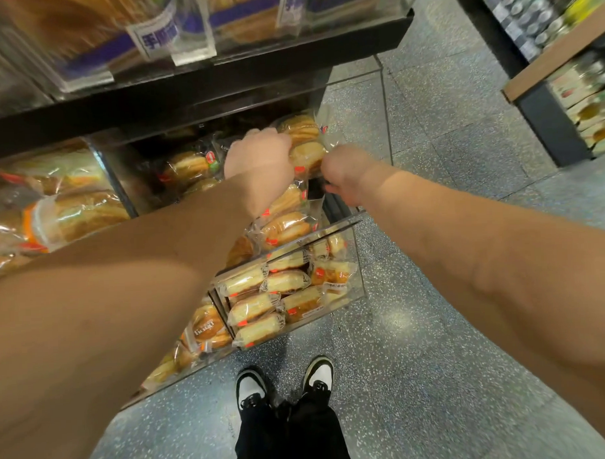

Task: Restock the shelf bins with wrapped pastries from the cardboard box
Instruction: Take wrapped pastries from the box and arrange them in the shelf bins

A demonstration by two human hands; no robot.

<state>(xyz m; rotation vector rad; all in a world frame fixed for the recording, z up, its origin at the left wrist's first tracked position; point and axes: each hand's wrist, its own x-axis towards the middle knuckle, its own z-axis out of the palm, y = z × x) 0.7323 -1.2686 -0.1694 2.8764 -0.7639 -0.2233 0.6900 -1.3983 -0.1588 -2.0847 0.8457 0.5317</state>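
Both hands reach into the clear shelf bin point(349, 224): my left hand point(257, 155) has its grip curled over a wrapped pastry point(305, 153) at the top of the pile, and my right hand point(343, 174) is curled at that packet's wrapper edge, though I cannot tell whether it actually pinches the plastic. I judge this as the placing step, settling the pastry onto the stack. No cardboard box shows here. Next I would need to let go cleanly without toppling the packets below, then go back for more.
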